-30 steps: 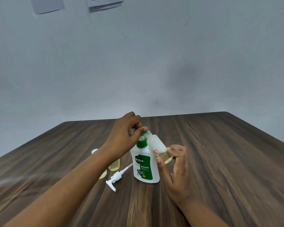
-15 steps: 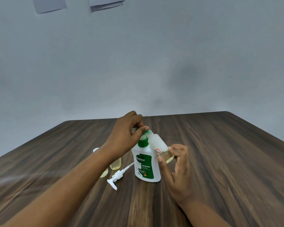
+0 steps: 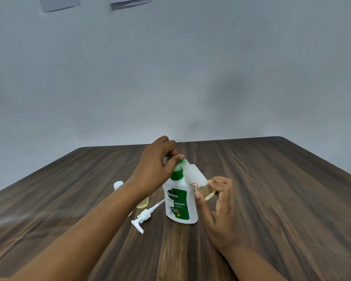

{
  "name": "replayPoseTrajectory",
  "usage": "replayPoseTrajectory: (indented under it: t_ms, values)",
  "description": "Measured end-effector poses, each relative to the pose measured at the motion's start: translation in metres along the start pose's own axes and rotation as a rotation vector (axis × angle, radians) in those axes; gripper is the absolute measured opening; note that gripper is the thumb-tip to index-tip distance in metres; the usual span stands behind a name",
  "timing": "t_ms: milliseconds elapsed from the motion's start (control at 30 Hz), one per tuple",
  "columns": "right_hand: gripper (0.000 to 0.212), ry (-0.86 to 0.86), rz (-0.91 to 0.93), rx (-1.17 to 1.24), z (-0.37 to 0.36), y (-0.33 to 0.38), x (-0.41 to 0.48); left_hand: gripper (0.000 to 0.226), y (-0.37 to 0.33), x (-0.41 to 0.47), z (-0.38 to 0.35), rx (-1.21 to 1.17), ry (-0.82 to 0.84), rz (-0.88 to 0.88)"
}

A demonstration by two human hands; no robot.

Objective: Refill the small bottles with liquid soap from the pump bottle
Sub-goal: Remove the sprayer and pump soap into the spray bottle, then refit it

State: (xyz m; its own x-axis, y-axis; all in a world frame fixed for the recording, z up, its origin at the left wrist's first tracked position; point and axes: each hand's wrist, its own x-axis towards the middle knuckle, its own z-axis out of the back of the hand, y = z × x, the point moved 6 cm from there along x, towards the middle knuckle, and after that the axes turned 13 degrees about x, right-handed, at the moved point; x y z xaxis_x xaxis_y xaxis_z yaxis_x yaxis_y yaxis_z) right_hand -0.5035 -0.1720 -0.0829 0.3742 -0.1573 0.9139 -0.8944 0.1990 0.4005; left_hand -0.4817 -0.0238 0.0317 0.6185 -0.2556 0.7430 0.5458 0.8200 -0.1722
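Observation:
A white soap bottle [image 3: 180,203] with a green label and green neck stands upright mid-table, its pump removed. My right hand [image 3: 219,207] grips the base of a small translucent bottle [image 3: 197,178], tilted with its mouth up and to the left, a little yellowish liquid at its bottom. My left hand [image 3: 156,167] pinches a small green cap at that bottle's mouth, just above the soap bottle's neck. The white pump head [image 3: 143,219] lies on the table left of the soap bottle. Two more small bottles [image 3: 142,202] with yellowish liquid stand behind my left forearm, partly hidden.
A dark wood-grain table [image 3: 272,189] runs back to a plain grey wall. A small white cap [image 3: 118,184], apparently on one hidden bottle, shows at the left. Papers hang high on the wall.
Both hands and the tilted small bottle have stayed nearly still. My left fingers have shifted slightly on the green cap at the bottle's mouth.

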Motion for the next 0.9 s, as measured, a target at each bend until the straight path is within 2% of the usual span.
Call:
replayPoseTrajectory:
  t_ms: [367,667,900]
  values:
    - [0.026,0.014,-0.031,-0.016,-0.0009,-0.0008,0.0000,0.022,0.0044,0.0021,-0.0067,0.006,0.039,-0.016]
    - [0.046,0.015,-0.198,0.076,-0.0011,-0.0027,0.0000,0.020,0.0026,0.0009,-0.0047,0.014,-0.021,-0.017]
    - [0.035,0.048,-0.176,0.063,-0.0045,-0.0020,0.0031,0.020,0.0052,0.0024,-0.0040,-0.013,-0.034,-0.032]
